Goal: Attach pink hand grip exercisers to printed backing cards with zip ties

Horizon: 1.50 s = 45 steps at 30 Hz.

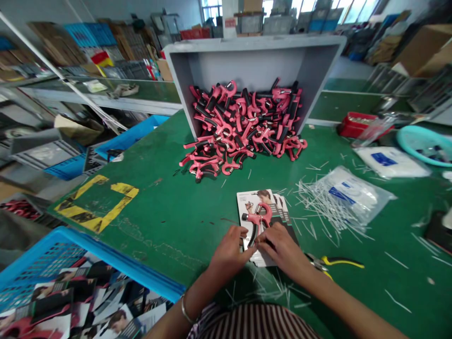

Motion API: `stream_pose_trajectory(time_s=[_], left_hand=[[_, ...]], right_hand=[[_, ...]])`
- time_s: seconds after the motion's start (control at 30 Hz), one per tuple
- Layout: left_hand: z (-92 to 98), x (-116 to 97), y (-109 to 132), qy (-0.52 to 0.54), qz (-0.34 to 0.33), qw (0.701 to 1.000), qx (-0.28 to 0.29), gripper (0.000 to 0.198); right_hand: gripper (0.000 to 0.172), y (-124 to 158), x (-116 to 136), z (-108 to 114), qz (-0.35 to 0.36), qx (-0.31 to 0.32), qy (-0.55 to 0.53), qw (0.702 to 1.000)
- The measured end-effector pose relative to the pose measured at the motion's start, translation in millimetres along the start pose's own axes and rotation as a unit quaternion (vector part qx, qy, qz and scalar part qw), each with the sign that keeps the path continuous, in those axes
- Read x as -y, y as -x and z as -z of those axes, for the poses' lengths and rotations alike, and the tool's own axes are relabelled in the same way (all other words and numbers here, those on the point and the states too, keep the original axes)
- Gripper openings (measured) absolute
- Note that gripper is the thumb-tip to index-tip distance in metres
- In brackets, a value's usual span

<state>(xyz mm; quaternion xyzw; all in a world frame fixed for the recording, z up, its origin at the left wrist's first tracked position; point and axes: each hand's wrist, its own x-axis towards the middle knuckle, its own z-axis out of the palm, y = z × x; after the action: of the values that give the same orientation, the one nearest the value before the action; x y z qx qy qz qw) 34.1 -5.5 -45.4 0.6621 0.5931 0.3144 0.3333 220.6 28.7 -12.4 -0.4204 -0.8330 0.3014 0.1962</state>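
Note:
A red pipe cutter [264, 215] with a black grip lies on a small stack of printed cardboard backing cards [243, 200] in front of me. My left hand [229, 249] is closed at the left side of its handle, with the thumb reaching toward the right fingers. On the other side, my right hand [282, 247] pinches close to the handle's lower end. Whatever is between those right fingertips is too small to make out. Loose white cable ties [318, 207] are scattered to the right, and some lie below the cards.
A grey crate [254, 44] on its side spills many red pipe cutters [243, 122]. Yellow-handled pliers [342, 262] lie right of my right hand. A plastic bag of ties [363, 193] is farther right. A blue basket [116, 263] at lower left holds carded cutters.

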Motion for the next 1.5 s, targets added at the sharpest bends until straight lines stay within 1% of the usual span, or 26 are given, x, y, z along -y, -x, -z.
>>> stream_pose_trajectory(time_s=[0.07,0.13,0.2,0.3,0.37,0.43,0.5,0.57,0.6,0.67,0.73,0.8,0.87,0.93,1.0,1.07,1.13,1.17,1.27,1.5], left_hand=[[-9.1,0,2,-0.010,-0.007,0.999,-0.039,0.023],[-11.3,2,4,0.005,-0.002,0.998,-0.056,0.023],[-6.1,7,6,0.059,0.016,0.998,-0.031,0.027],[8.9,17,7,0.153,0.046,0.987,0.036,0.025],[17.7,21,5,0.167,0.049,0.984,0.044,0.019],[22.9,19,0,0.146,0.024,0.989,0.024,0.015],[24.8,10,-6,0.124,-0.020,0.992,0.009,0.014],[24.0,2,-10,0.116,-0.053,0.992,0.011,0.014],[22.9,0,-11,0.124,-0.053,0.991,0.016,0.014],[19.7,2,-10,0.171,-0.019,0.985,0.016,0.014],[16.1,9,-7,0.221,0.031,0.975,0.000,0.022],[13.2,17,-3,0.246,0.074,0.966,-0.016,0.029],[11.7,21,-1,0.249,0.106,0.963,-0.015,0.024],[11.6,17,-1,0.242,0.116,0.963,-0.013,0.017],[11.9,9,-3,0.201,0.077,0.976,-0.017,0.013],[11.9,0,-7,0.142,0.011,0.990,-0.018,0.010],[11.4,-7,-10,0.102,-0.038,0.994,-0.009,0.009],[11.2,-8,-12,0.096,-0.049,0.994,-0.005,0.009],[11.2,-8,-15,0.102,-0.050,0.994,0.002,0.007],[14.0,-5,-13,0.140,-0.036,0.989,0.005,0.007]], right_hand=[[0.010,1,0,0,0.001,-0.012,-0.018,1.000],[0.010,4,0,1,0.003,-0.024,-0.032,0.999],[0.010,6,-1,1,0.003,-0.040,-0.044,0.998],[0.009,8,-4,-1,-0.017,-0.067,-0.061,0.996],[0.008,7,-5,-3,-0.038,-0.084,-0.064,0.994],[0.008,4,-6,-5,-0.046,-0.093,-0.055,0.993],[0.010,1,-7,-4,-0.036,-0.087,-0.029,0.995],[0.013,0,-9,-1,-0.017,-0.067,0.010,0.998],[0.014,1,-10,1,-0.009,-0.056,0.026,0.998],[0.015,4,-11,5,-0.004,-0.036,0.037,0.999],[0.015,8,-12,6,-0.002,-0.027,0.024,0.999],[0.014,10,-13,6,-0.001,-0.031,0.013,0.999],[0.014,9,-13,4,0.000,-0.039,0.013,0.999],[0.014,7,-13,3,0.002,-0.038,0.022,0.999],[0.014,4,-12,3,0.010,-0.032,0.040,0.999],[0.016,3,-10,5,0.025,-0.021,0.072,0.997],[0.017,2,-7,8,0.039,-0.007,0.107,0.993],[0.017,3,-7,9,0.042,0.000,0.122,0.992],[0.018,4,-7,11,0.038,0.009,0.144,0.989],[0.019,-1,-4,13,0.047,0.014,0.150,0.988]])
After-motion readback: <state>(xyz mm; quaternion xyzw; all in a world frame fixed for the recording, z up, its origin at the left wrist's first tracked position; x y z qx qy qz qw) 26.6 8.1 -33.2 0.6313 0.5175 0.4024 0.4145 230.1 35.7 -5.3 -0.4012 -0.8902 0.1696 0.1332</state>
